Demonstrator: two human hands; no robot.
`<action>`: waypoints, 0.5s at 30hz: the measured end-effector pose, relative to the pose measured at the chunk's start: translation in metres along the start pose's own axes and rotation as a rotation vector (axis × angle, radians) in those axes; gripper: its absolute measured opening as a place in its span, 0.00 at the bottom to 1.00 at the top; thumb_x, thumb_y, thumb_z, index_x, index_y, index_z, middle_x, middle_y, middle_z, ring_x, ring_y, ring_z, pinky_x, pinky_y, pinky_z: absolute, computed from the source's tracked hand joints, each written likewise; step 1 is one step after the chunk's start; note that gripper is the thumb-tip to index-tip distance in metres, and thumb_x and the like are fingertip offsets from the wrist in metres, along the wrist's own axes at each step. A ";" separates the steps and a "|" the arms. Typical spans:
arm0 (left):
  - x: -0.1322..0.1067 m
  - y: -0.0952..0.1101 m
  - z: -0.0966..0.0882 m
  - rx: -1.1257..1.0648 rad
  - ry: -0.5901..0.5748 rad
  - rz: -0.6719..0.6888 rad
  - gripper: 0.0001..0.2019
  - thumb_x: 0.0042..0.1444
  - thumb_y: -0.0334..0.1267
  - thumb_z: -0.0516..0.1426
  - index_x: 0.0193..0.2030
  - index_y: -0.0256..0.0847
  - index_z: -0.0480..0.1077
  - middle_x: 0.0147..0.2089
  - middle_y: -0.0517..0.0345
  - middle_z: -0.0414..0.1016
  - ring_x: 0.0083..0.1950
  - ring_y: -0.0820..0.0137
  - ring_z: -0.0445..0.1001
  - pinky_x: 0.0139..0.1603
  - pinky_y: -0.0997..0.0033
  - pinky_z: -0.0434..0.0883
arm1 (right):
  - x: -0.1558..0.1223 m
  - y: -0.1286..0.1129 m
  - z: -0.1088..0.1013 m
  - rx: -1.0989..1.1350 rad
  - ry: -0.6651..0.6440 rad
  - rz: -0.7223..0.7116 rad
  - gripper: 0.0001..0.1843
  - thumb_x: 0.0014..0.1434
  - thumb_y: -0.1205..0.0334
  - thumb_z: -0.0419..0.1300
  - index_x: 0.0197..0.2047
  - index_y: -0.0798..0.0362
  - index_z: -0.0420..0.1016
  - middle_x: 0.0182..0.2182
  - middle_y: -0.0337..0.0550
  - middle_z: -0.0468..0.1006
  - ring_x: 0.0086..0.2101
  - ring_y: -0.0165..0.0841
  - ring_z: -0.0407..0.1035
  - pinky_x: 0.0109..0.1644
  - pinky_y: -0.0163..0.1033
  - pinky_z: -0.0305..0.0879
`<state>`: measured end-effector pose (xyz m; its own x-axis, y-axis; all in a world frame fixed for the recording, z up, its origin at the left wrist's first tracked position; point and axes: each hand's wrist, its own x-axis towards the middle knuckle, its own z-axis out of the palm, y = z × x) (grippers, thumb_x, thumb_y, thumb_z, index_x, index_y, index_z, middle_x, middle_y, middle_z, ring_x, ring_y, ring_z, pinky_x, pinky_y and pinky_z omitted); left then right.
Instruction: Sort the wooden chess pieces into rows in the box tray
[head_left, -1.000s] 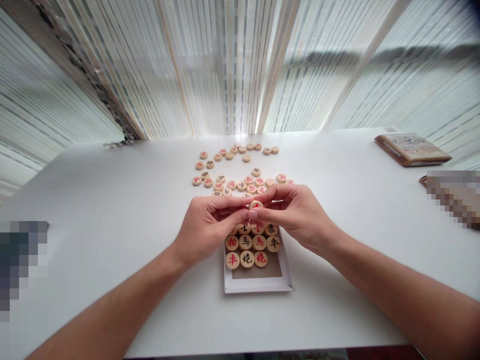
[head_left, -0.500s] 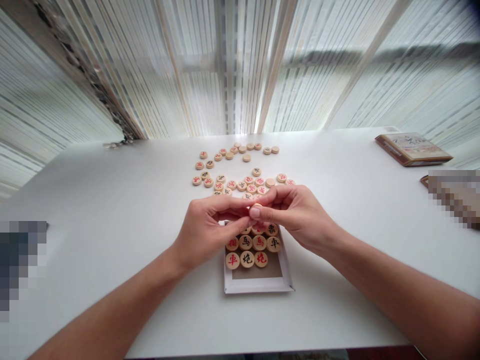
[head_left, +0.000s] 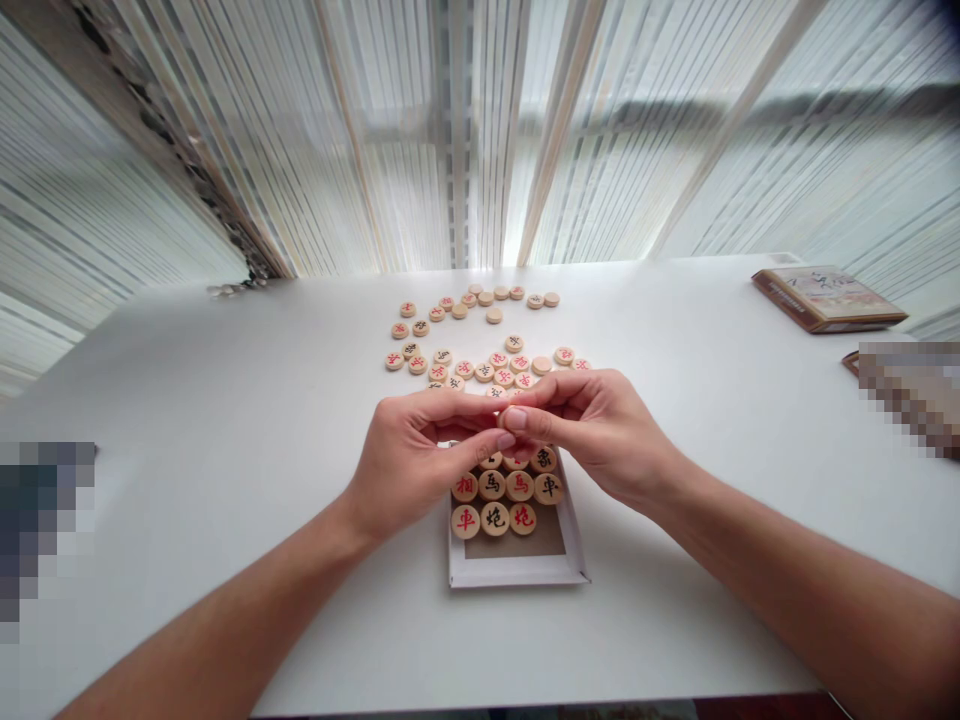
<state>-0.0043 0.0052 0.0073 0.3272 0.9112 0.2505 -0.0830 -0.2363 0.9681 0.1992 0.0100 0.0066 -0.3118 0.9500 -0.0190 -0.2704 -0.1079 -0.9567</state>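
Note:
My left hand (head_left: pixel 420 440) and my right hand (head_left: pixel 581 425) meet over the far part of a shallow white box (head_left: pixel 517 572). Between their thumbs and fingers is a round wooden xiangqi piece (head_left: pixel 502 421), mostly covered, so its marking is hidden. Both hands are closed on it. In the box, pieces lie face up in rows: a black cannon (head_left: pixel 495 519), a red cannon (head_left: pixel 523 517), a red chariot (head_left: pixel 466 521) and several others. The box's brown floor (head_left: pixel 517 546) shows at the near end, and my hands hide its far end.
Several loose xiangqi pieces (head_left: pixel 484 372) lie scattered on the white table (head_left: pixel 300 380) beyond my hands, some face down. A flat brown box (head_left: pixel 829 298) rests at the far right, with a partly blurred-out object (head_left: pixel 911 395) nearer. Striped curtains (head_left: pixel 480 130) hang behind the table.
My right thumb has shifted slightly over the piece, covering more of it. The box and the loose pieces stay where they were.

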 end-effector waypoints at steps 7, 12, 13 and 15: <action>0.003 0.004 0.002 -0.079 0.031 -0.094 0.12 0.53 0.32 0.76 0.45 0.40 0.88 0.43 0.50 0.91 0.42 0.57 0.91 0.47 0.62 0.90 | 0.001 0.002 -0.003 -0.018 -0.025 -0.038 0.13 0.52 0.54 0.82 0.35 0.52 0.90 0.29 0.45 0.89 0.28 0.32 0.83 0.35 0.35 0.83; 0.005 0.004 0.000 -0.106 0.031 -0.139 0.14 0.52 0.34 0.77 0.46 0.42 0.88 0.44 0.51 0.91 0.46 0.56 0.90 0.51 0.62 0.89 | 0.002 0.005 -0.007 0.013 -0.065 -0.028 0.11 0.59 0.53 0.79 0.37 0.51 0.91 0.32 0.45 0.89 0.31 0.32 0.84 0.40 0.34 0.84; 0.006 0.004 -0.001 -0.116 0.035 -0.147 0.14 0.51 0.34 0.77 0.46 0.42 0.88 0.44 0.51 0.91 0.47 0.56 0.90 0.51 0.62 0.89 | 0.002 0.005 -0.007 0.012 -0.066 -0.025 0.10 0.59 0.53 0.79 0.39 0.51 0.91 0.33 0.45 0.90 0.32 0.32 0.85 0.41 0.35 0.84; 0.006 0.004 -0.001 -0.129 0.049 -0.156 0.14 0.51 0.35 0.77 0.45 0.43 0.88 0.44 0.52 0.91 0.47 0.55 0.90 0.51 0.61 0.89 | 0.002 0.006 -0.008 0.002 -0.070 -0.016 0.11 0.58 0.55 0.79 0.42 0.51 0.91 0.36 0.46 0.90 0.36 0.34 0.85 0.46 0.38 0.85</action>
<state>-0.0038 0.0103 0.0124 0.2994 0.9495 0.0942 -0.1559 -0.0488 0.9866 0.2043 0.0133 -0.0011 -0.3705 0.9287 0.0164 -0.2779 -0.0940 -0.9560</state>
